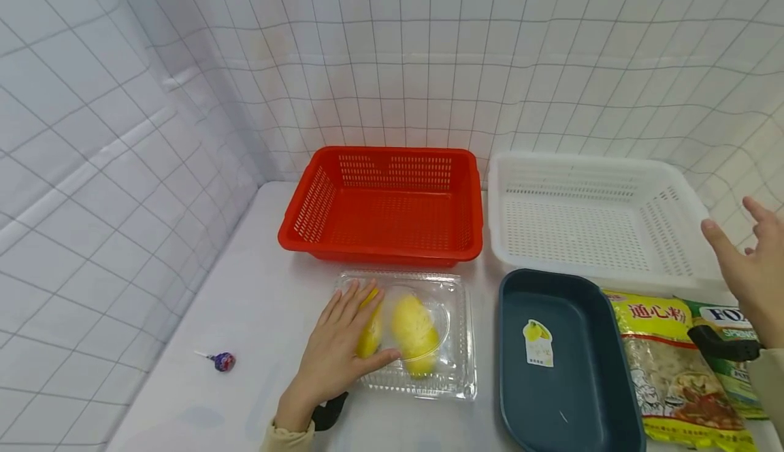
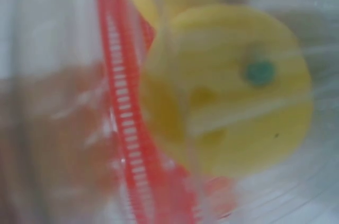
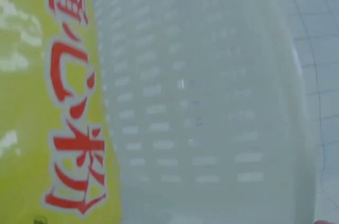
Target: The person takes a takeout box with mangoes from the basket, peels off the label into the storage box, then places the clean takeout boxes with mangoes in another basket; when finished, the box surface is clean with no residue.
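Note:
My left hand (image 1: 333, 350) lies with straight, slightly spread fingers on the lid of a clear plastic clamshell box (image 1: 453, 370). Two yellow, fruit-like things (image 1: 413, 326) sit inside the box, one partly covered by the fingers. Up close in the left wrist view, a rounded yellow thing (image 2: 238, 123) with a green spot shows blurred through the plastic. At the far right my right hand (image 1: 759, 268) is raised with fingers apart, holding nothing. Nearest to it are a yellow macaroni bag (image 1: 680, 370), a green bag (image 1: 729, 329) beside that, and a white basket (image 1: 569, 234).
Behind the box stands a red basket (image 1: 392, 214). A dark blue tray (image 1: 563, 397) with a sticker (image 1: 539, 343) stands between box and bags. On the left of the table lies a wrapped lollipop (image 1: 223, 361). White grid-lined cloth (image 1: 416, 50) hangs at the back and sides.

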`<state>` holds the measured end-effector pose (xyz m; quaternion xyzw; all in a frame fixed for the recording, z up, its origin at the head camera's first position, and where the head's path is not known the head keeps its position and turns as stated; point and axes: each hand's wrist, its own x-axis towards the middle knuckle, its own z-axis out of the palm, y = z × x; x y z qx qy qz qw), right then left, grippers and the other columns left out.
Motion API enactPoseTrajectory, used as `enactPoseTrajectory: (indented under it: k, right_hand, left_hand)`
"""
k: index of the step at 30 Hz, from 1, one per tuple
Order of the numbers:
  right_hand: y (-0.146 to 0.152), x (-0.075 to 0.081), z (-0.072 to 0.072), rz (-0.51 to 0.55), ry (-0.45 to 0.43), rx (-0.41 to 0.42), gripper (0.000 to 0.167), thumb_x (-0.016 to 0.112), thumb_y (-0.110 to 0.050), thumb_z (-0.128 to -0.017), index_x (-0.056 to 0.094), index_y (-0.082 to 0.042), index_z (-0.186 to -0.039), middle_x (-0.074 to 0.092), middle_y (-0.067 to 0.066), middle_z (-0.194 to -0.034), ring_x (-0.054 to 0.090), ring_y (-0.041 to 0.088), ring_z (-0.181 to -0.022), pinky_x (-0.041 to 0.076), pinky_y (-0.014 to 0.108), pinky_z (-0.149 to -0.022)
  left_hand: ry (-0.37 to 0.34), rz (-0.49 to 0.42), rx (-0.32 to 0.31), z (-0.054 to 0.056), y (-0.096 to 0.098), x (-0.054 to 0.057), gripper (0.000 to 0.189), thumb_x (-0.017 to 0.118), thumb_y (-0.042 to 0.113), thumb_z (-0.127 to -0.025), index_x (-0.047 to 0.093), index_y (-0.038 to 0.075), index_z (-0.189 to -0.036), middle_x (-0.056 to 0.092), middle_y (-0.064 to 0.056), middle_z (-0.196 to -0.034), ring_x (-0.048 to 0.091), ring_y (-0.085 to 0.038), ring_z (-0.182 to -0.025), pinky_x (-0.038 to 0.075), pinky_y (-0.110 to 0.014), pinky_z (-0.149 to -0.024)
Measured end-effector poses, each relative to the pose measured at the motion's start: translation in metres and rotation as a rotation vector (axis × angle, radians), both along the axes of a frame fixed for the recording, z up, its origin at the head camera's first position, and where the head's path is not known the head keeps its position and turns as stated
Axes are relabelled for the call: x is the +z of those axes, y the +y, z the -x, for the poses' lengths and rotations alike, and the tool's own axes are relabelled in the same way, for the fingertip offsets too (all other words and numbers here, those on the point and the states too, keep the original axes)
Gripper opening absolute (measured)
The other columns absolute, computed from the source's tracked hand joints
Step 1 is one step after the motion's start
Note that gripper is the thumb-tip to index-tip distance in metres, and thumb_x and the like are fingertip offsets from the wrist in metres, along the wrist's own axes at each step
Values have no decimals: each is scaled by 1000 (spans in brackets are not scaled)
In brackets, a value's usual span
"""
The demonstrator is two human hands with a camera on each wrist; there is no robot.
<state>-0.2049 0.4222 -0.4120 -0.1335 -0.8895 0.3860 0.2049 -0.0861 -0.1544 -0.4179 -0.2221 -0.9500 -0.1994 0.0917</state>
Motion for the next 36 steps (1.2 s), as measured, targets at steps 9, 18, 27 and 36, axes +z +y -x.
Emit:
enactPoseTrajectory:
  k: [9,18,27,36]
  right_hand:
    - [53,-55,21,85,-298,292,78,47,-44,-97,-15,-45,-144,-8,18,-156,26,56,-121,41,68,-79]
    - [20,-20,-7,231,-323,380,69,41,-32,-102,-9,-44,-148,19,5,-152,43,-8,-89,53,41,-71]
    - [16,-18,-7,494,-250,515,66,41,-21,-103,0,-38,-152,36,-12,-120,60,-2,-83,57,36,-56]
    - [19,-14,-10,516,-253,525,61,36,-28,-103,0,-39,-151,39,-14,-114,61,-1,-84,57,42,-56]
  left_hand:
    - [-2,-9,0,1,-1,-1,84,59,64,-82,42,9,-143,32,-6,-151,17,-27,-141,7,-44,-114]
    - [-30,-4,2,2,-2,0,85,58,64,-82,41,10,-144,30,-5,-152,15,-26,-142,6,-45,-113]
    - [-133,-235,43,2,-14,11,85,73,42,-81,34,7,-147,30,-12,-151,15,-32,-141,7,-54,-111]
    - [-514,-483,162,21,-55,7,74,63,39,-91,25,21,-151,18,-19,-153,32,-46,-130,39,-60,-94]
